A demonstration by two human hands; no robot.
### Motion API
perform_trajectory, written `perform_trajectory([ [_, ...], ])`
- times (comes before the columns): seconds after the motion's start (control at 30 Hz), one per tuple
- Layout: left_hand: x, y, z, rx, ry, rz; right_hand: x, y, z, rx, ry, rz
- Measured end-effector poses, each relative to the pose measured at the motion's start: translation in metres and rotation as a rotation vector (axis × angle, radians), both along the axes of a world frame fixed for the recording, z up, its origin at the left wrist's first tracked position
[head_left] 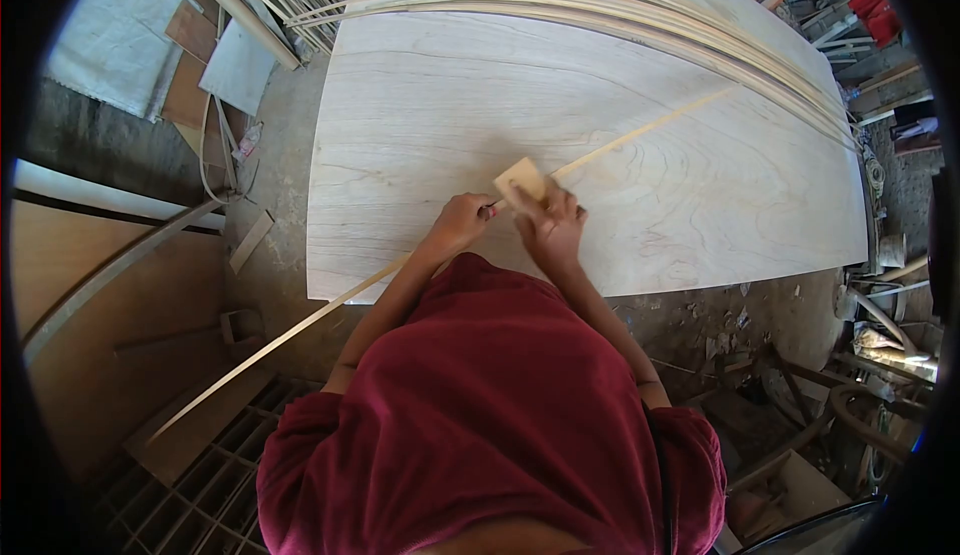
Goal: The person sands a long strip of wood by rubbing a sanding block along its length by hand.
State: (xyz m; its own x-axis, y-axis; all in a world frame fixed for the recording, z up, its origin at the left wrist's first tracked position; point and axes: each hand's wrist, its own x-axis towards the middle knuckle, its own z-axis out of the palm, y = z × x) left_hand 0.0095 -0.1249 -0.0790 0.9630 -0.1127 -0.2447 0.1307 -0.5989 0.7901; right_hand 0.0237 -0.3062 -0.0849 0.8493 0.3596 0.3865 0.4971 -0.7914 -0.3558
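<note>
A long thin wooden strip [650,130] runs diagonally across the wooden board [420,115] and out past its near left edge, under my left forearm. My left hand [464,221] is closed around the strip near the board's front edge, with a small red and dark spot at its fingertips. Just to the right, my right hand [552,223] grips a pale, flat rectangular block [522,183] that lies over the strip. The right fingers are slightly blurred, and the block's underside is hidden.
Many thin strips [600,20] lie in a bundle along the board's far side. Curved wooden pieces [120,260] and panels stand at the left. A metal grid [215,470] is at the lower left. Frames and scraps clutter the lower right.
</note>
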Motion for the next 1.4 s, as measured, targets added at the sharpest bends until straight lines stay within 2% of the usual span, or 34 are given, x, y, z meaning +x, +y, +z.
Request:
perform_trajectory([
  [0.07, -0.001, -0.003, -0.002, -0.085, -0.163, 0.036, 0.021, -0.015, 0.000, -0.019, -0.027, -0.070],
  [0.13, -0.003, -0.005, 0.017, -0.075, -0.130, 0.031, 0.045, -0.032, -0.001, -0.012, 0.002, -0.308],
  [0.23, -0.003, -0.008, 0.024, -0.004, -0.063, 0.007, 0.063, -0.043, -0.008, -0.052, 0.128, -0.421],
  [0.4, -0.002, -0.008, 0.026, 0.088, 0.017, 0.022, 0.020, -0.013, -0.012, -0.015, 0.003, -0.254],
  [0.47, -0.002, -0.007, 0.011, 0.200, -0.058, 0.017, 0.001, 0.000, -0.003, -0.035, 0.020, -0.049],
  [0.57, -0.005, -0.009, 0.028, 0.176, -0.011, 0.028, 0.005, -0.005, 0.004, -0.023, 0.040, -0.026],
  [0.7, -0.005, -0.011, 0.026, 0.114, -0.047, 0.030, 0.044, -0.030, -0.006, -0.027, -0.041, -0.220],
  [0.77, -0.006, -0.012, 0.027, 0.125, -0.037, 0.040, 0.057, -0.037, -0.010, -0.090, 0.091, -0.384],
  [0.93, -0.005, -0.011, 0.019, 0.165, -0.040, 0.037, 0.016, -0.011, -0.008, -0.089, 0.026, -0.238],
  [1.0, -0.003, -0.009, 0.016, 0.167, -0.057, 0.046, -0.003, 0.004, 0.000, -0.015, 0.022, -0.033],
  [1.1, -0.008, -0.008, 0.014, 0.190, -0.052, 0.050, 0.002, -0.002, 0.000, -0.005, 0.048, -0.004],
  [1.23, -0.005, -0.012, 0.024, 0.194, -0.001, 0.054, 0.039, -0.024, -0.003, -0.024, -0.030, -0.186],
  [1.3, -0.004, -0.011, 0.021, 0.162, -0.018, 0.063, 0.052, -0.032, -0.005, -0.076, 0.058, -0.362],
  [1.4, -0.003, -0.011, 0.012, 0.137, -0.022, 0.086, 0.043, -0.026, -0.005, -0.071, 0.043, -0.329],
])
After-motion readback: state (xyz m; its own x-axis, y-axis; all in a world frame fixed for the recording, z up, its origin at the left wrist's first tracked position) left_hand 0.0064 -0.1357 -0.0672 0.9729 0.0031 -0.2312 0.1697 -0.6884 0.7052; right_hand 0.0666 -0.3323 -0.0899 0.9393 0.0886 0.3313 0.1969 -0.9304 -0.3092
